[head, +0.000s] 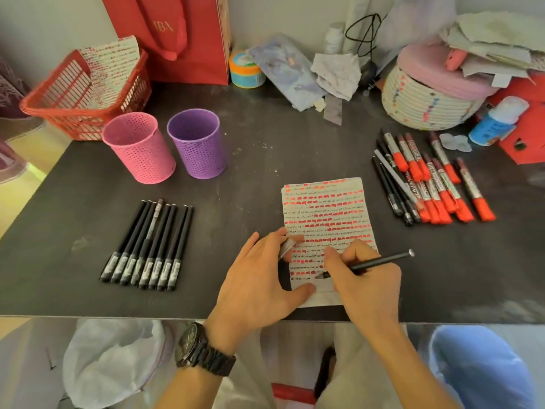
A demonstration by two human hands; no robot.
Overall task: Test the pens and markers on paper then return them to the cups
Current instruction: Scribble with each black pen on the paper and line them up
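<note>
Person at the table (236, 172), both hands down on the paper (327, 214), which lies flat near the front edge, approx. centre, w/ rows of red marks and small black scribbles nearly to the bottom. R hand (368, 278) has its fingers clamped round a black pen (380, 259): tip touching the paper low down, back end pointing up and to the right. L hand (259, 281), w/ a dark watch (203, 349) on the wrist, has its thumb pressed on the sheet's lower left corner; two fingers pinch a small silvery cap (287, 246), the rest spread loosely. To the left, well apart from the paper, a neat row of capped black pens (147, 246) lies side by side. Behind those stand a pink cup (138, 147) and a purple cup (197, 143), upright, just beside each other; can't see anything inside. On the right, a loose pile of red markers (442, 184) w/ more black pens (392, 184) on its left side. Red basket (82, 93) at the back left corner, paper in it.
</note>
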